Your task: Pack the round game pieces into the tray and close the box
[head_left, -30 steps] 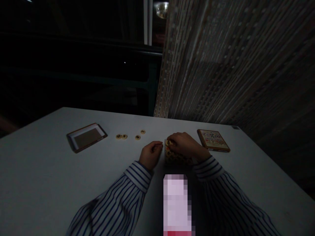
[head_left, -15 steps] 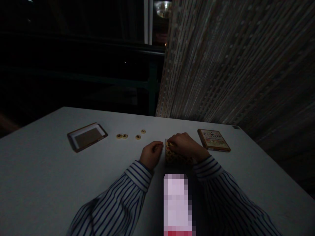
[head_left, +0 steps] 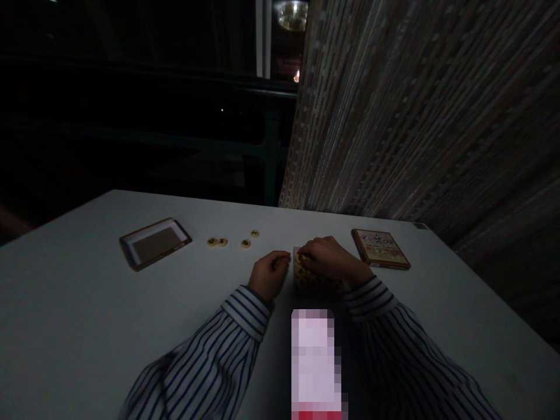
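A small clear-sided box (head_left: 301, 287) of round Chinese chess pieces (head_left: 308, 281) lies in front of me, in deep shadow. Over its top reaches my right hand (head_left: 328, 256), fingers bent down and closed at a piece in the far left corner; the hand covers much of the box. Just left of the box, my left hand (head_left: 268, 274) is curled, thumb and fingertips together near the box's edge. Whether anything is inside that curl is hidden. Several loose pieces, among them one chess piece (head_left: 245, 244), lie on the table beyond my left hand.
On the left of the white table (head_left: 196, 326) lies an open, shallow tray-like box half (head_left: 160, 242). A flat printed box lid (head_left: 380, 248) rests on the right. A string curtain (head_left: 376, 116) hangs behind the far edge, beside a dark window area.
Both hands keep nearly the same place. The fingers of my right hand have shifted very slightly at the box's corner, and the pieces there show a little more clearly.
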The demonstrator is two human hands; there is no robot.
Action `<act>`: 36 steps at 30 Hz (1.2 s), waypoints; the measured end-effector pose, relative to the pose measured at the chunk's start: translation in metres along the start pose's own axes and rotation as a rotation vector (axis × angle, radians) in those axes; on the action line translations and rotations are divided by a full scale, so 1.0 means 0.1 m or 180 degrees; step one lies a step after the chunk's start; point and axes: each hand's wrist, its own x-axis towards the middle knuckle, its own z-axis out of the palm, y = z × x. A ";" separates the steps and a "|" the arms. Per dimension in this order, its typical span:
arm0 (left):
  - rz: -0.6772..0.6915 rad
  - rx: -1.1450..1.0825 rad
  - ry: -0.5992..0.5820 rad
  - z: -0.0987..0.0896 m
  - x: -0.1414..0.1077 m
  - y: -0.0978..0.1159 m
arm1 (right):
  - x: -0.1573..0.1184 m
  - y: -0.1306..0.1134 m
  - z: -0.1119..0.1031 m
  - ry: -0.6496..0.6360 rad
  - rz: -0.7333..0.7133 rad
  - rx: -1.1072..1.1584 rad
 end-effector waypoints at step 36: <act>0.0026 0.0023 0.0048 0.00 0.00 0.00 | -0.01 0.00 -0.02 -0.0144 -0.0058 0.0070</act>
